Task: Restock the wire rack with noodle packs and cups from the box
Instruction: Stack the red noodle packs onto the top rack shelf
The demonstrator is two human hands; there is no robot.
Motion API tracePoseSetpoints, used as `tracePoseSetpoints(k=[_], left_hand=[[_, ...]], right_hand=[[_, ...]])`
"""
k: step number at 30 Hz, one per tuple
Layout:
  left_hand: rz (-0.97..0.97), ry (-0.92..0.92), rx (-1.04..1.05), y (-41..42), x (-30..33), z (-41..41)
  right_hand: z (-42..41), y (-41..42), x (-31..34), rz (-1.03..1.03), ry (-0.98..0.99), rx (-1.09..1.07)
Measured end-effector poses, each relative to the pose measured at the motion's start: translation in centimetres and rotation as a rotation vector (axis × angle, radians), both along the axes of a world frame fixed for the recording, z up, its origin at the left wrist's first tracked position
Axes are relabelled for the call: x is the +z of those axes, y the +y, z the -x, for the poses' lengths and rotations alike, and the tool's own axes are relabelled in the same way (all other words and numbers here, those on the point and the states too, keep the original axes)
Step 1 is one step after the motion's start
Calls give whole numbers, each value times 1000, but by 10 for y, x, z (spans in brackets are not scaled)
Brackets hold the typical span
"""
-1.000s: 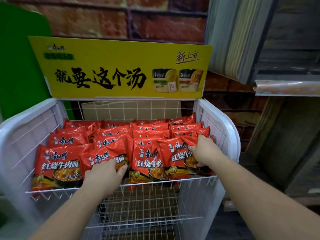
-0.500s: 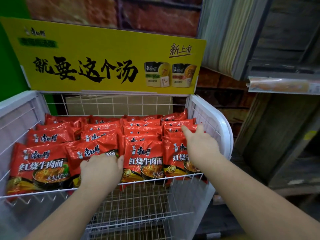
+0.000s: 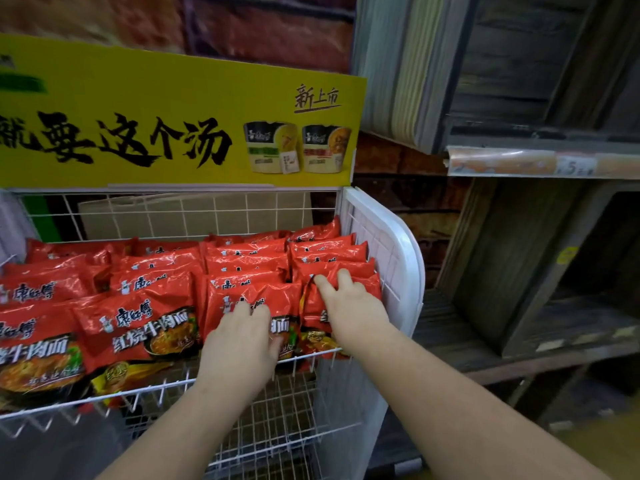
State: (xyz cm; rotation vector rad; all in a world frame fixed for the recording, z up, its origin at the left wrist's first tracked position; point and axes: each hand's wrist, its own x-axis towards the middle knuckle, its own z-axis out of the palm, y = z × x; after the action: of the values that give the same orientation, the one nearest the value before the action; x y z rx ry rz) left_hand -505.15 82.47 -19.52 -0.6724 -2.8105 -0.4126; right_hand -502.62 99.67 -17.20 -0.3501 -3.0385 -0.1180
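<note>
The white wire rack [image 3: 398, 244] holds several rows of red noodle packs [image 3: 149, 327] leaning back on its top shelf. My left hand [image 3: 242, 341] lies flat on the front pack of the third row [image 3: 242, 299], fingers spread. My right hand [image 3: 349, 306] presses with straight fingers on the front pack of the rightmost row [image 3: 360, 282], close to the rack's right side panel. Neither hand grips anything. The box is not in view.
A yellow sign [image 3: 173, 126] stands above the rack's back. An empty wire shelf [image 3: 277, 427] sits below the top one. Dark wooden shelving [image 3: 536, 254] with a price strip [image 3: 540, 162] stands to the right. A brick wall is behind.
My left hand has shifted right from the second row's front pack to the third row's. My right hand stays on the rightmost row, fingers now straighter. The view has swung to the right.
</note>
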Motion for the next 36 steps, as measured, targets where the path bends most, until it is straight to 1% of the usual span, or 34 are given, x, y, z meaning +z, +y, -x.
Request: tracePoseSetpoints(k=[6,9,14,16,19,22,26,28,31,34,36], left_hand=[[27,-11,-60,10,3,-9],[49,12,-78,22,4,-11],[89,114,-67,51,-5,-33],[88,128,-40,67,-10,-55],[123,144,-38,92,-14,-92],[109,158,-45,119,-7,-132],[121,67,-63,168,2,-184],[127,34,-88,194,0,-203],[132,-42,-129,227,-21,-217],[142,-156,-148,250,-63,-216],[159,-230,-163,260,-103,-211]], right_hand=[[-7,9,0,103,-20,59],[-19,16,3,154,-15,119],[-60,37,2,224,193,238],[-88,52,0,225,214,274],[-129,80,2,225,195,282],[-170,118,9,208,167,274],[-219,175,4,276,48,223],[-238,203,-8,304,-17,175],[-249,240,-42,348,-116,76],[-254,263,-97,424,-193,-26],[-257,270,-143,461,-226,-75]])
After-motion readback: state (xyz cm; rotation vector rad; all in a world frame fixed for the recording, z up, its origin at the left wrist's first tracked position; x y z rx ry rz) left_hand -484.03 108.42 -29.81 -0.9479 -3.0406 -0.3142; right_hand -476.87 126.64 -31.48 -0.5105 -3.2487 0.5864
